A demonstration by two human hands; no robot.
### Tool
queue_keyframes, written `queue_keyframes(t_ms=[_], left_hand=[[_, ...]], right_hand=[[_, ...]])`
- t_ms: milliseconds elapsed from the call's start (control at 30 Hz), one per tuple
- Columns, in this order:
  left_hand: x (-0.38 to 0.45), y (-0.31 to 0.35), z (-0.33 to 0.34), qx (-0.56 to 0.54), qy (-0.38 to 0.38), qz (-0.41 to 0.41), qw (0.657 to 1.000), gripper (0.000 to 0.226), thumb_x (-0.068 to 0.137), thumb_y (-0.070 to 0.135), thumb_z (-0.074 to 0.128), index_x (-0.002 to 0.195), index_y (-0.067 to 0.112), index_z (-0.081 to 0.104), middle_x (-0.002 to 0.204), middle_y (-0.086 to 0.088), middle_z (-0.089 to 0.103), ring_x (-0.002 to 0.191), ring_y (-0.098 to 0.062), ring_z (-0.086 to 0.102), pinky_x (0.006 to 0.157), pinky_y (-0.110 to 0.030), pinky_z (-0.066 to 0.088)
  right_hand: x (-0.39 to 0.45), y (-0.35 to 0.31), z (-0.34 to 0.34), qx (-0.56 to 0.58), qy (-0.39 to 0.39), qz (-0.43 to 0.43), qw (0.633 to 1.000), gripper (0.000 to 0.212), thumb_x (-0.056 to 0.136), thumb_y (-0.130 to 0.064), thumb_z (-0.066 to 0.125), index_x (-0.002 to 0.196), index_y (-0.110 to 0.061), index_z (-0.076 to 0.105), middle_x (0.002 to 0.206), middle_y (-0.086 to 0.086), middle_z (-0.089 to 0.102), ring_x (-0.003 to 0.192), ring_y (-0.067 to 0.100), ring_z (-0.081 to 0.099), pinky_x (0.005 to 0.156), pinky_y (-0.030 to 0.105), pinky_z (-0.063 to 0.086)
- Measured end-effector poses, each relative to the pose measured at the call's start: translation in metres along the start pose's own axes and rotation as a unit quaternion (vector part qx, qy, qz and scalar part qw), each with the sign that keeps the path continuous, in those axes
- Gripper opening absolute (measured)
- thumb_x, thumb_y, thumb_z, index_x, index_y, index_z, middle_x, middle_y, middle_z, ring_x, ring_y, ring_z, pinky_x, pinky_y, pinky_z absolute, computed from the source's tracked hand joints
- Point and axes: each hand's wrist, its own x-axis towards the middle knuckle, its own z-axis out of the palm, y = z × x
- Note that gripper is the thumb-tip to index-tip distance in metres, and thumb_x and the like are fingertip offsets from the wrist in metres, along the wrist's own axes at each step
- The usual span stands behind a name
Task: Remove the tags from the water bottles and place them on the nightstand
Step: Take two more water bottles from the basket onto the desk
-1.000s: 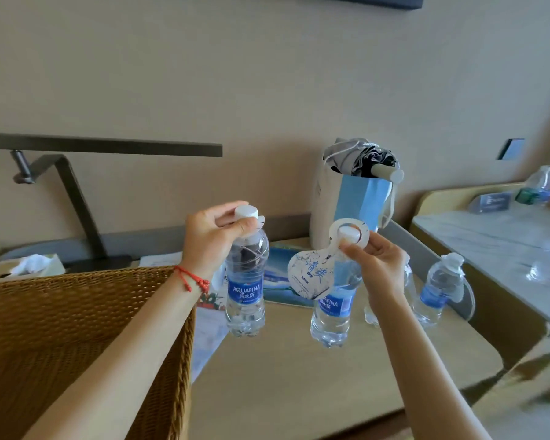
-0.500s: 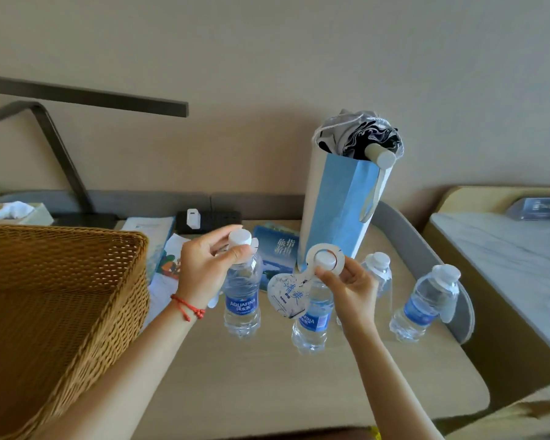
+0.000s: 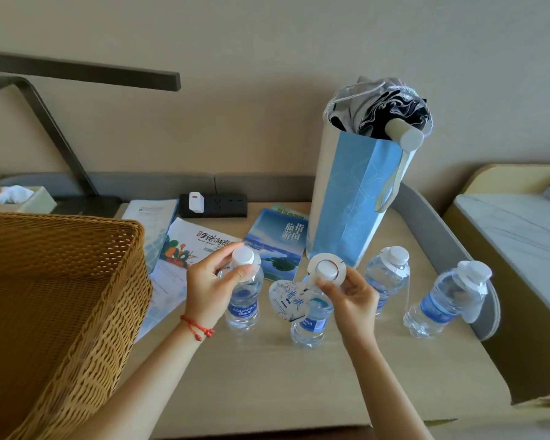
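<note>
Wicker basket [image 3: 61,296] at nine o'clock, brochures [image 3: 185,246] beside it. Left hand [image 3: 210,287] closed round the neck of the left bottle [image 3: 244,300], thumb and fingers under its cap, steadying it upright on the nightstand [image 3: 299,382]. Right hand [image 3: 353,296] pinches the ring of the paper tag [image 3: 294,296] looped over the centre bottle [image 3: 311,322]; the tag's heart-shaped body hangs toward seven o'clock, between the hands. Ring sits level with the cap, so the lift looks to run straight up the bottle's vertical axis; right hand nearer. Two tagged bottles [image 3: 438,303] wait at three o'clock, before the blue paper bag [image 3: 353,198].
</note>
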Motion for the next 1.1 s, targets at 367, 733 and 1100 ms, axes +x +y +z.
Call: queue_keyframes(t_ms=[367, 733, 1100], left_hand=[[-0.012, -0.029, 0.001, -0.024, 0.006, -0.036, 0.999, 0.041, 0.067, -0.001, 0.075, 0.102, 0.018, 0.064, 0.097, -0.004, 0.069, 0.088, -0.011, 0.065, 0.081, -0.024, 0.054], [-0.013, -0.03, 0.001, -0.023, -0.012, -0.005, 1.0, 0.04, 0.071, -0.001, 0.073, 0.107, 0.013, 0.062, 0.103, -0.007, 0.067, 0.091, -0.003, 0.064, 0.079, -0.014, 0.051], [-0.013, -0.033, -0.002, -0.017, -0.025, 0.007, 1.0, 0.043, 0.071, 0.007, 0.074, 0.108, 0.021, 0.058, 0.105, 0.005, 0.063, 0.098, -0.005, 0.06, 0.078, -0.006, 0.047]], right_hand=[[-0.006, 0.012, -0.002, -0.02, -0.009, -0.016, 1.0, 0.035, 0.07, 0.001, 0.075, 0.088, -0.028, 0.068, 0.083, -0.016, 0.073, 0.085, 0.004, 0.067, 0.075, 0.016, 0.053], [-0.02, 0.016, -0.007, -0.023, -0.029, -0.029, 0.999, 0.03, 0.073, -0.012, 0.077, 0.093, -0.032, 0.067, 0.096, -0.012, 0.073, 0.095, 0.008, 0.066, 0.079, 0.017, 0.051], [-0.026, 0.013, -0.009, -0.043, -0.028, -0.023, 0.998, 0.031, 0.07, -0.031, 0.074, 0.099, -0.038, 0.065, 0.102, -0.016, 0.071, 0.104, 0.006, 0.063, 0.079, 0.012, 0.05]])
